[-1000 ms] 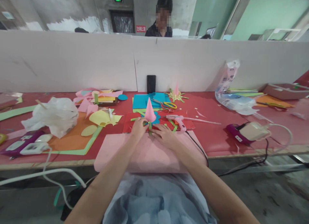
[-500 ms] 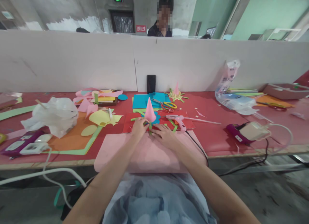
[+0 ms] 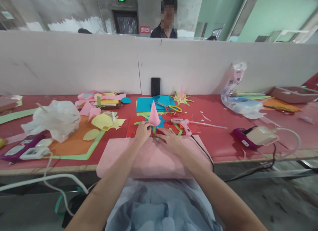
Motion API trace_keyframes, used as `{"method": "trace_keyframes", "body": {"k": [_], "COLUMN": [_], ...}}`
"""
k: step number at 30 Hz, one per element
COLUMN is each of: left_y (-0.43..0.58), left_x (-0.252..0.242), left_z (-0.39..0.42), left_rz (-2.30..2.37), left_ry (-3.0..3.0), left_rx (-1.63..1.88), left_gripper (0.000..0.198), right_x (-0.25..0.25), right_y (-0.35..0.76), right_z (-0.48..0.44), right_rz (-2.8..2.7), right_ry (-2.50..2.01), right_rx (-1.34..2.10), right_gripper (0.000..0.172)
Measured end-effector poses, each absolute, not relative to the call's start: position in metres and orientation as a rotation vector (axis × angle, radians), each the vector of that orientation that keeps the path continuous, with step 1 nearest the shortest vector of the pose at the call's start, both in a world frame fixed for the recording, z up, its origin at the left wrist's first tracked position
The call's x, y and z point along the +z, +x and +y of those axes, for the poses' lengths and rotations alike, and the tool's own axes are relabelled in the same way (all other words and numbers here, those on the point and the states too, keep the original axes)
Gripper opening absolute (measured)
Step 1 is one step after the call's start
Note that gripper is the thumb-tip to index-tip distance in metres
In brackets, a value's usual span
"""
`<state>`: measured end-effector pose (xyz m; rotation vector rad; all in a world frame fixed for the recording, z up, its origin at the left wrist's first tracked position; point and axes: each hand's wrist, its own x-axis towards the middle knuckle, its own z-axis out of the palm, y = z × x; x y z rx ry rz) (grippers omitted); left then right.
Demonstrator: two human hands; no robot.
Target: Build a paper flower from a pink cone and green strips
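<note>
A pink paper cone (image 3: 154, 116) stands upright on a blue scalloped paper piece (image 3: 161, 121) in front of me. Green paper strips stick out around it, and one green strip (image 3: 154, 133) points toward me between my hands. My left hand (image 3: 143, 132) is closed at the lower left of this paper craft, its fingertips pinching at the cone's base. Stretched out fairly flat, the fingers of my right hand (image 3: 169, 139) reach the green strip's right side. A pink glue gun (image 3: 183, 123) lies just beyond my right hand.
Yellow-handled scissors (image 3: 174, 108) rest on blue sheets (image 3: 144, 104). Behind them stand a black phone (image 3: 155, 86) and another cone craft (image 3: 182, 95). A pink pad (image 3: 154, 159) lies under my forearms. Power strips (image 3: 25, 147) with cables, paper scraps, and a plastic bag (image 3: 238, 95) flank the workspace.
My left fingertips have shifted slightly up toward the cone's base. My right hand and the cone have hardly moved.
</note>
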<state>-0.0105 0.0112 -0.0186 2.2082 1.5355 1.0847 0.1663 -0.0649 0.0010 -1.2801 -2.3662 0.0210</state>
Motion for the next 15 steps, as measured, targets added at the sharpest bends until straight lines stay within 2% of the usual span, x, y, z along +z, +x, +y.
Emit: {"method": "trace_keyframes", "body": {"k": [9,15], "left_y": [-0.01,-0.0113], "left_x": [-0.0177,-0.0177], "left_z": [0.0089,0.0078], "left_rz": [1.527,1.51], "left_ry": [2.286,2.313], "left_rx": [1.065,1.056], "left_gripper": [0.015,0.018], "right_x": [0.0049,0.0011], "right_y": [0.1646,0.1651], "right_z": [-0.0653,-0.0631], "right_rz": [-2.387,-2.379], "right_ry": [-1.265,-1.25], "right_rx": [0.079,0.096], "right_gripper": [0.034,0.035]}}
